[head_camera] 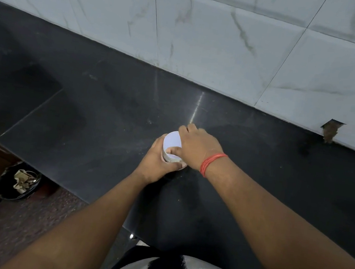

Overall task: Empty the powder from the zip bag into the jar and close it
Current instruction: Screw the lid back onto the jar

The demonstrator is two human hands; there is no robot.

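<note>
- My left hand [157, 162] grips the small round jar [174, 160] upright on the black stone countertop [107, 113].
- My right hand [197, 147] grips its flat white lid [172, 143] from above.
- Lid sits directly over the vertical jar axis; tightening appears next.

A dark polished stone counter [108, 107] runs along the far tiled wall; the jar [171, 149] stands mid-counter.
</note>
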